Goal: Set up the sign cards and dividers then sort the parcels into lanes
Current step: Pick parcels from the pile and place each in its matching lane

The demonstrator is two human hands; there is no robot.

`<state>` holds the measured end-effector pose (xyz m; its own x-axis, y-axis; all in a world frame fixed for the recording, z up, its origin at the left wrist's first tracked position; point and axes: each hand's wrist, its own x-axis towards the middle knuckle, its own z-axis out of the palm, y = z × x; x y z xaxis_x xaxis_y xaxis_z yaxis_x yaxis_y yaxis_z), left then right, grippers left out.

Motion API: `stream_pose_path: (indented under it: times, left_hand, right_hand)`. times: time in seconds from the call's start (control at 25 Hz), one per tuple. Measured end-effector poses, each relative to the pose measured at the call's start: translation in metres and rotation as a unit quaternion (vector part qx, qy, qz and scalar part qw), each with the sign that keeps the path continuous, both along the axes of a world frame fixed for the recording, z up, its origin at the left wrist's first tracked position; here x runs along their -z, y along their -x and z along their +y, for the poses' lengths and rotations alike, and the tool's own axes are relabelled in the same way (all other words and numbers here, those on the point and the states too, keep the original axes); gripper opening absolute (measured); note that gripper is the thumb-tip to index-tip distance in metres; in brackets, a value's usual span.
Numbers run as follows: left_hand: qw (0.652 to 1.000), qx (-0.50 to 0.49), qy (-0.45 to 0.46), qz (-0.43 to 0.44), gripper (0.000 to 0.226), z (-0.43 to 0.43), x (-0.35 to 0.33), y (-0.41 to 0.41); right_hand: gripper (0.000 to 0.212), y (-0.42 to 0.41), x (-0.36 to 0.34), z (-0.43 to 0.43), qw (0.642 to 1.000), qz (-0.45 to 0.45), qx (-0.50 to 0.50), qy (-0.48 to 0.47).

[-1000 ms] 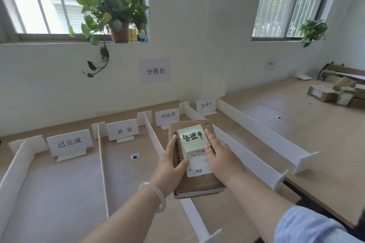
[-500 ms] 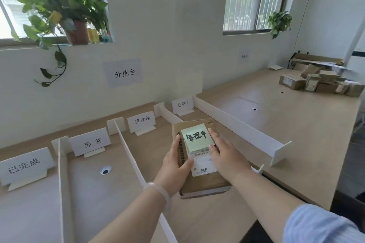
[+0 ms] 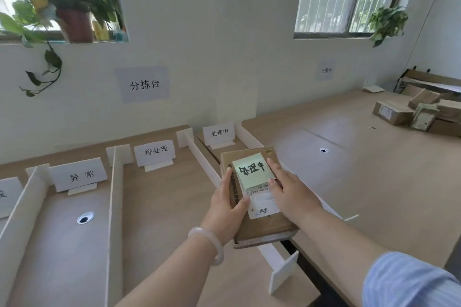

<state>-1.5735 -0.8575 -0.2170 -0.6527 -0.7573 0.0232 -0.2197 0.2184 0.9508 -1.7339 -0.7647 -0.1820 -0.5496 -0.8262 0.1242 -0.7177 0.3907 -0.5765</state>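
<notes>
I hold a brown cardboard parcel [image 3: 264, 227] in both hands above the rightmost lane. It carries a green sticky note [image 3: 252, 171] with handwriting and a white shipping label. My left hand [image 3: 228, 209] grips its left edge, thumb on top. My right hand [image 3: 290, 193] lies over its right side, fingers on top. White sign cards stand at the back of the lanes: 处理中 [image 3: 219, 132], 待处理 [image 3: 156, 151], 异常 [image 3: 81, 176]. White dividers [image 3: 115, 207] separate the lanes; one divider [image 3: 199, 154] runs under the parcel.
A pile of more cardboard parcels [image 3: 421, 114] sits at the far right of the adjoining table. A cable hole [image 3: 85, 217] is in the 异常 lane, another cable hole [image 3: 324, 150] on the right table. Potted plants stand on both window sills.
My view has swung right and closer. The parcel stays in both hands, now over the divider and the 处理中 lane.
</notes>
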Motion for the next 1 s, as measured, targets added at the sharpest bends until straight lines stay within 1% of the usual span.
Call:
stream_pose_path:
  times: [0.12,0.24,0.48,0.64,0.84,0.92,1.0]
  left_hand:
    - [1.0,-0.025,0.003,0.003,0.075,-0.015,0.002,0.023]
    - [1.0,-0.025,0.0,-0.003,0.075,-0.043,0.006,0.044]
    - [0.999,-0.035,-0.011,0.002,0.076,-0.092,0.018,0.089]
    - [0.998,-0.035,-0.032,-0.04,0.083,-0.125,0.032,0.128]
    - [0.992,-0.072,-0.067,-0.078,0.106,-0.178,0.053,0.186]
    - [0.987,-0.09,-0.083,-0.104,0.106,-0.203,0.067,0.207]
    - [0.98,-0.107,-0.097,-0.136,0.104,-0.225,0.085,0.224]
  right_hand:
    - [0.05,0.025,0.003,-0.021,1.0,-0.01,-0.02,0.004]
    - [0.05,0.046,0.01,-0.048,0.999,-0.017,-0.025,0.011]
    - [0.051,0.091,0.009,-0.1,0.999,-0.004,-0.036,-0.023]
    - [0.051,0.133,0.022,-0.133,0.997,-0.025,-0.053,-0.04]
    - [0.051,0.199,0.047,-0.205,0.992,-0.039,-0.099,-0.069]
    - [0.052,0.225,0.066,-0.24,0.987,-0.059,-0.122,-0.086]
    - [0.056,0.244,0.093,-0.273,0.977,-0.111,-0.146,-0.111]
